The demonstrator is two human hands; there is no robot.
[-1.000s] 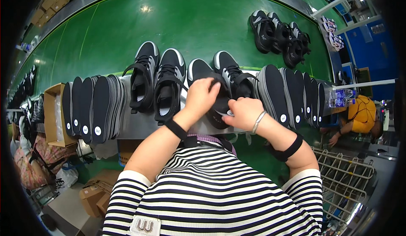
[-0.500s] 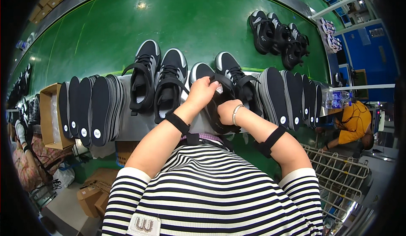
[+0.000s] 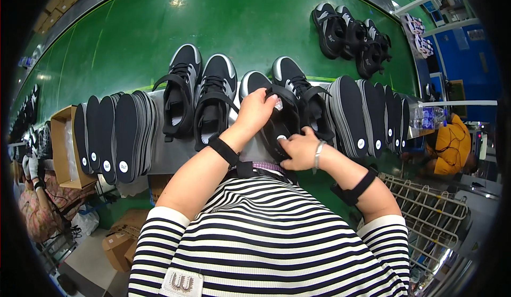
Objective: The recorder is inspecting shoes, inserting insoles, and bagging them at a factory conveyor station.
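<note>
In the middle, a black shoe with a silver-edged toe lies pointing away from me. My left hand pinches its tongue and strap at the opening. At the heel, my right hand has one finger inside the shoe and the thumb by the outer edge, gripping the collar. Its other fingers lift apart. A white round mark shows on the dark insole inside. Touching its right side is a matching shoe. Two more such shoes, one outer and one inner, lie to the left.
Black insoles stand stacked on the left and right. An open cardboard box flanks the left stacks. Several shoes lie far right on the green surface. A metal rack stands lower right; a person in orange is beyond.
My right hand has drawn back out of the shoe toward the heel, and the white mark on the insole now shows. My left hand keeps its hold on the tongue.
</note>
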